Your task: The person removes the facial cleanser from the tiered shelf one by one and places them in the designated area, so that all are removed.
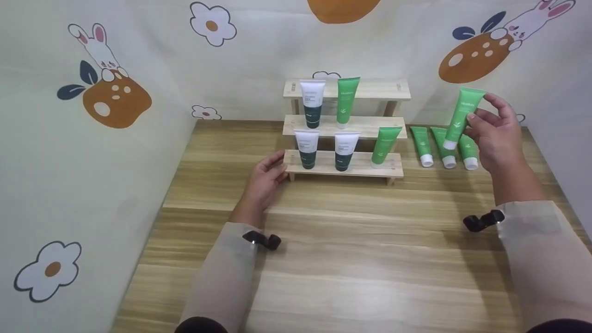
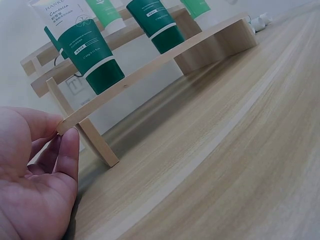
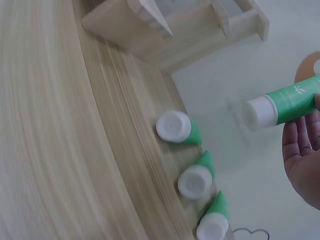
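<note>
One green tube [image 1: 459, 118] pinched in right grip [image 1: 499, 136], white cap [image 1: 449, 144] below; left grip [image 1: 264, 180] pinching wooden shelf [image 1: 326, 163]

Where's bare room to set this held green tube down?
Middle shelf, right of its standing green tube; the top shelf above it; and the tabletop in front of the rack. Crowded: the bottom shelf, holding three tubes, and right of the rack, where three green tubes lie.

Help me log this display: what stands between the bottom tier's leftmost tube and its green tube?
A white and dark-green tube stands between the leftmost tube and the green tube, as the head view shows.
</note>
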A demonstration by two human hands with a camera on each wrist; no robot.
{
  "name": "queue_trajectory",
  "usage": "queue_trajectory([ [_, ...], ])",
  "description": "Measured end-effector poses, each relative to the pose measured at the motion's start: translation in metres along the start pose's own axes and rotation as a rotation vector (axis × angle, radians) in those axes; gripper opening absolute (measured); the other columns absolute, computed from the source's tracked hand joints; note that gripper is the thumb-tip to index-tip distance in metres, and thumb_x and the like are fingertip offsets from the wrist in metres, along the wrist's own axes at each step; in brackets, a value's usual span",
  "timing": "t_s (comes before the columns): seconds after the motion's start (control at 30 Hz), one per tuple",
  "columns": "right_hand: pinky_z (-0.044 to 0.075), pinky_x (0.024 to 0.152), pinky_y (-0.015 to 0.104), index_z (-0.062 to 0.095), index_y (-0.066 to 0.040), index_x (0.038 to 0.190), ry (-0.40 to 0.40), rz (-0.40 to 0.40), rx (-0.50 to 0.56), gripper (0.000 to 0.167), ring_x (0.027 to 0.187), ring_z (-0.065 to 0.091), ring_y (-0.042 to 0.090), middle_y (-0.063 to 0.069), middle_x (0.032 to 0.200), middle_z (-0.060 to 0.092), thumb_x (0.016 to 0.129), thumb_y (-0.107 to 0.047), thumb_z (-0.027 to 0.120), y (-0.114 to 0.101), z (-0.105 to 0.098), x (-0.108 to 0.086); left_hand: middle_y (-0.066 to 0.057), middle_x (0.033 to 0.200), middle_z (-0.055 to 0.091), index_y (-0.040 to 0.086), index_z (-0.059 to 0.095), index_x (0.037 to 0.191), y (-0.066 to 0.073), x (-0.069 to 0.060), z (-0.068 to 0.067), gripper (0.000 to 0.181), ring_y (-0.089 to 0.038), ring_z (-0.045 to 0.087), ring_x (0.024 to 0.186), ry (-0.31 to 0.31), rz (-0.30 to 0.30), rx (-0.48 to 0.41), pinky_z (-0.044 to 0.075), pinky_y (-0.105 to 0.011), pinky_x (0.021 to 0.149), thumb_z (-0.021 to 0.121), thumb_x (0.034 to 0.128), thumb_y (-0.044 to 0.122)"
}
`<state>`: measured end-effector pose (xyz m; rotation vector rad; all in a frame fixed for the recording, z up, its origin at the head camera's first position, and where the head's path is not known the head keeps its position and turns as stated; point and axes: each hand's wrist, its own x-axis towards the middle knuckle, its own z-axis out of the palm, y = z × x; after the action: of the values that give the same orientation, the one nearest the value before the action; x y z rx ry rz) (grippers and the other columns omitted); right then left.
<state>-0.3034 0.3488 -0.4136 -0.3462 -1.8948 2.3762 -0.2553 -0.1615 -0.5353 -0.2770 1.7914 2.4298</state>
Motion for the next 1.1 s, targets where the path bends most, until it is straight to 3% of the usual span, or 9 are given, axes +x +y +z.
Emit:
queue_trajectory([
  [0.33,0.058,0.087,0.015,0.049,-0.039,0.157,0.1,0.028,-0.054,0.068,0.123,0.056,0.01,-0.008,0.134,0.054,0.099,-0.018,0.076,0.004,-0.046,0.012,-0.013,0.149,0.062,0.006,0.059,0.15,0.001,-0.002,0.001,0.049,-0.013,0.068,0.109,0.005,0.005,0.005,0.06,-0.021,0.088,0.063,0.1026,-0.002],
  [0.57,0.058,0.086,0.015,0.049,-0.042,0.158,0.131,0.071,-0.033,0.068,0.122,0.056,0.007,-0.012,0.133,0.053,0.1,-0.018,0.074,0.013,-0.074,0.02,-0.013,0.147,0.061,0.005,0.059,0.15,0.001,-0.002,0.001,0.048,-0.012,0.066,0.11,-0.003,0.022,-0.001,0.058,-0.02,0.088,0.061,0.1035,-0.003],
  [0.93,0.057,0.085,0.016,0.049,-0.041,0.158,0.164,0.145,-0.061,0.068,0.118,0.054,0.004,-0.017,0.134,0.052,0.1,-0.018,0.074,0.028,-0.103,0.031,-0.012,0.147,0.061,0.008,0.06,0.15,-0.001,0.0,0.0,0.047,-0.014,0.067,0.11,-0.006,0.004,0.007,0.059,-0.022,0.09,0.062,0.1031,-0.001],
  [1.0,0.056,0.092,0.016,0.049,-0.042,0.158,0.186,0.17,-0.069,0.068,0.123,0.053,0.004,-0.019,0.139,0.052,0.099,-0.019,0.075,0.031,-0.107,0.035,-0.011,0.148,0.061,0.008,0.06,0.15,0.0,0.0,0.0,0.048,-0.014,0.068,0.111,-0.008,0.0,0.01,0.06,-0.022,0.091,0.062,0.1033,-0.001],
  [1.1,0.044,0.119,0.021,0.046,-0.046,0.159,0.223,0.217,-0.13,0.07,0.146,0.044,0.006,-0.018,0.161,0.044,0.099,-0.024,0.076,0.036,-0.113,0.042,-0.012,0.149,0.061,0.008,0.059,0.15,0.0,0.0,0.0,0.048,-0.015,0.068,0.111,-0.005,-0.005,0.005,0.06,-0.022,0.091,0.062,0.1031,-0.001],
])
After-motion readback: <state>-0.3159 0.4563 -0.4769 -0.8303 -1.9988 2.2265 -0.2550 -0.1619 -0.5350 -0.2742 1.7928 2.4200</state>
